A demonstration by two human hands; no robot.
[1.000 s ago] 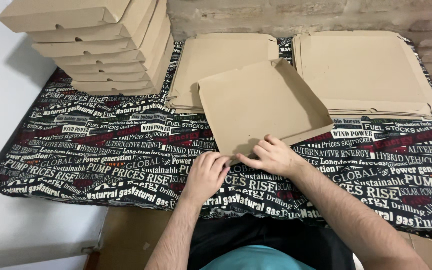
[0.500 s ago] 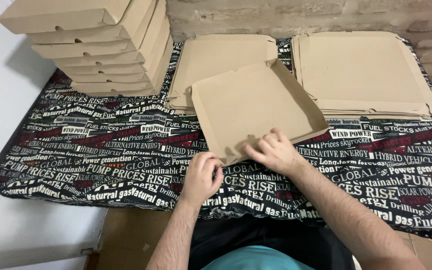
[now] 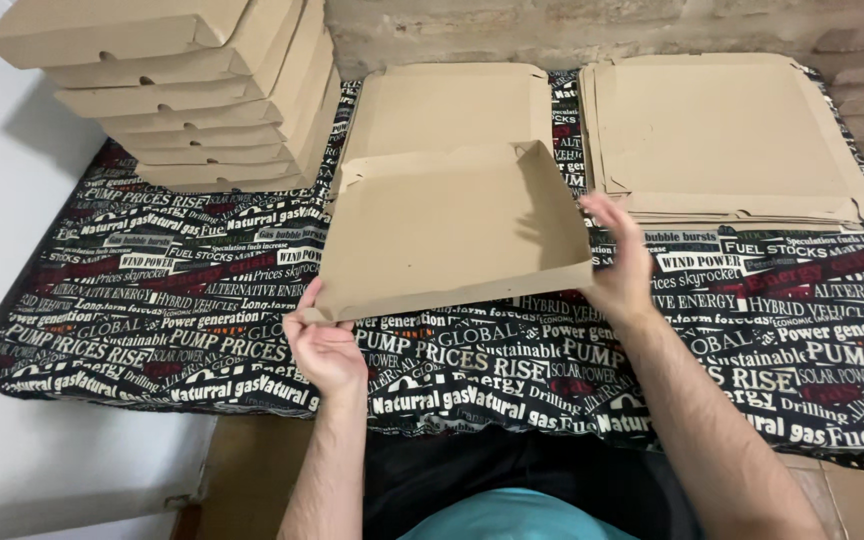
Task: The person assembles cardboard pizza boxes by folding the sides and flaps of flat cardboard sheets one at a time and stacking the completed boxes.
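Note:
A brown cardboard box half [image 3: 452,230] with raised side walls hangs tilted above the table, its open side facing me. My left hand [image 3: 324,345] grips its near left corner. My right hand [image 3: 620,262] holds its near right corner, fingers spread along the side wall. Right behind it lies a pile of flat cardboard blanks [image 3: 442,100].
A stack of several folded cardboard boxes [image 3: 172,90] stands at the back left. A second pile of flat blanks [image 3: 732,140] lies at the back right. A black cloth printed with words [image 3: 152,290] covers the table. A rough stone wall runs behind.
The cardboard piece lay flat with both hands pressing its near edge. Now its walls stand up, it is lifted off the cloth, and my hands have spread apart to its two near corners.

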